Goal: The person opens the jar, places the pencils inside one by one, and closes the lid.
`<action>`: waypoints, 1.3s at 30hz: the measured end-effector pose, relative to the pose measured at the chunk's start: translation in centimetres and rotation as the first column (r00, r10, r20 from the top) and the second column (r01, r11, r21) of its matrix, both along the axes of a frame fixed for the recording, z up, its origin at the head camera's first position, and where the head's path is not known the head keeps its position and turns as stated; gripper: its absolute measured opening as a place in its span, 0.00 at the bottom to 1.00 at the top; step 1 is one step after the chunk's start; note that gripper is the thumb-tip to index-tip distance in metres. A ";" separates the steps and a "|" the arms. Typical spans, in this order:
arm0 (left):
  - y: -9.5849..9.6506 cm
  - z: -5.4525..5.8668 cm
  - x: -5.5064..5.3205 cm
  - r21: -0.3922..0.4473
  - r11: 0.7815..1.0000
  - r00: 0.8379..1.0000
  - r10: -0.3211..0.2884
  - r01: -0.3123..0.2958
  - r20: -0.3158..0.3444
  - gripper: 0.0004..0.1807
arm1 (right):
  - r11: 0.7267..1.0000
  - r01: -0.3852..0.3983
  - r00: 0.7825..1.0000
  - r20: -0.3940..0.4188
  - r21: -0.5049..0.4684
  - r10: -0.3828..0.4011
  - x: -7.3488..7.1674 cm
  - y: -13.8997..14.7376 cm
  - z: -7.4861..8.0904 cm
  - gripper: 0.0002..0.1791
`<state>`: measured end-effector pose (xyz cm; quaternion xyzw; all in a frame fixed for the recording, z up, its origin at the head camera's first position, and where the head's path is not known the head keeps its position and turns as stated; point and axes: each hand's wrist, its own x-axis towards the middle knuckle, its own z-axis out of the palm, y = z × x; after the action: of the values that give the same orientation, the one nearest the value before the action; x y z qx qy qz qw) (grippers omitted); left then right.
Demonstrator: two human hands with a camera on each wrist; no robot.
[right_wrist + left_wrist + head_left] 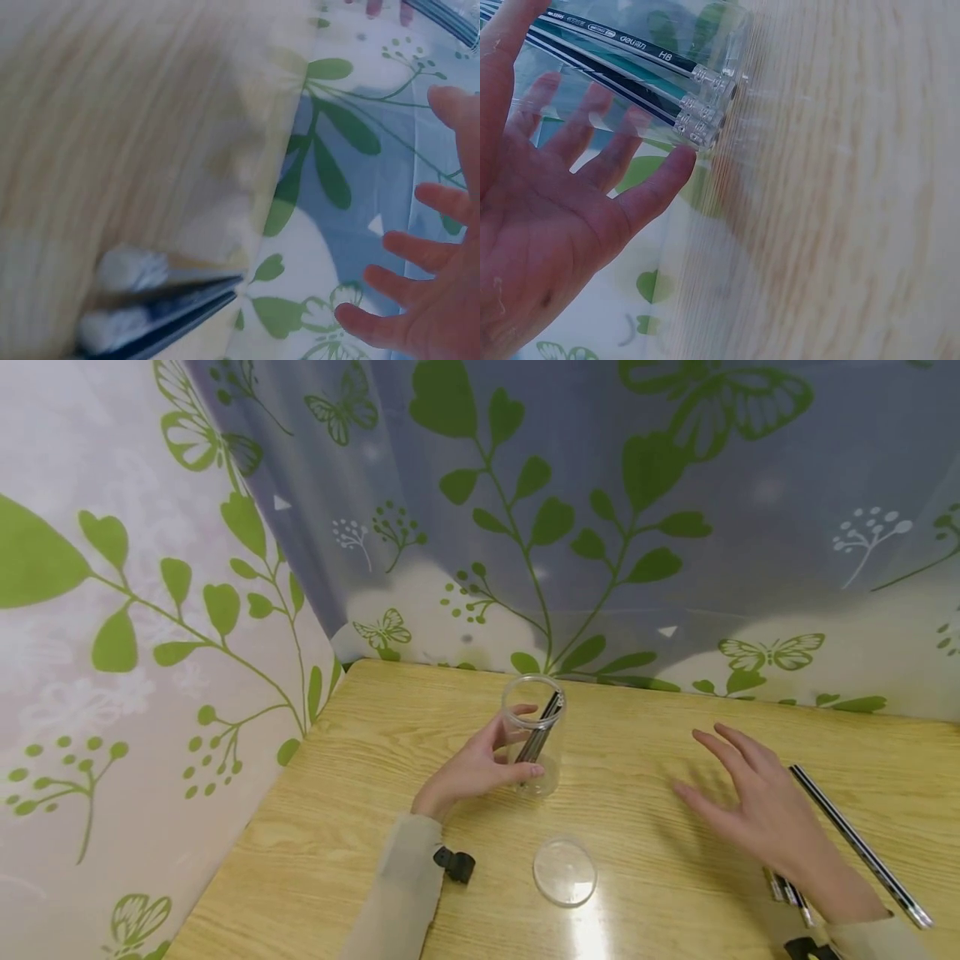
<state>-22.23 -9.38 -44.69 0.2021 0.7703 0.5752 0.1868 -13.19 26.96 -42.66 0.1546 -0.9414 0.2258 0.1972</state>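
My left hand [468,768] holds a clear plastic jar [552,768] near the back of the table, thumb at the front and fingers around its far side. Several dark striped pencils [534,742] lean inside it; the left wrist view shows "HB" printed on one pencil [664,55]. My right hand [776,818] hovers over the table to the right, fingers spread and nothing in them. Beside it lie long dark pencils [855,839], and more pencil ends [791,893] show partly hidden beneath the hand. In the right wrist view the nearby pencils [172,311] are blurred.
A round clear lid [565,872] lies flat on the wooden table [337,827], in front of the jar. Curtains with green leaves and butterflies [600,568] hang along the table's back and left edges.
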 end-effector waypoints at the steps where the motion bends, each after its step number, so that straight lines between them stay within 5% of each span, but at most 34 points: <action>1: 0.0 0.0 0.0 -0.001 1.000 1.000 0.000 0.000 0.002 0.43 | 1.000 0.009 1.000 0.011 0.015 -0.009 0.1 0.2 -0.1 0.41; 4: 0.0 0.0 0.0 0.000 1.000 1.000 0.002 -0.002 0.009 0.43 | 0.996 0.045 0.993 0.101 0.082 -0.054 0.2 1.0 -0.5 0.43; 8: 0.0 0.1 0.1 0.003 1.000 1.000 0.004 -0.004 0.011 0.43 | 0.984 0.055 0.959 0.266 0.167 -0.099 0.4 2.4 -1.0 0.47; 13: 0.0 0.0 0.1 0.003 1.000 1.000 0.003 -0.003 0.011 0.45 | 0.978 0.021 0.927 0.364 0.205 -0.096 0.3 4.1 -2.0 0.49; 24: -0.1 0.2 0.3 0.003 1.000 1.000 -0.004 0.004 0.013 0.43 | 0.972 -0.003 0.892 0.441 0.233 -0.103 0.1 6.2 -3.4 0.49; 39: -0.1 0.1 0.1 0.015 1.000 1.000 -0.018 0.018 0.007 0.44 | 0.975 -0.025 0.907 0.415 0.221 -0.071 0.2 5.9 -3.5 0.38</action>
<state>-22.14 -9.47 -44.64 0.2083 0.7634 0.5800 0.1934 -13.03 32.90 -46.17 0.1122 -0.9827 0.1451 -0.0262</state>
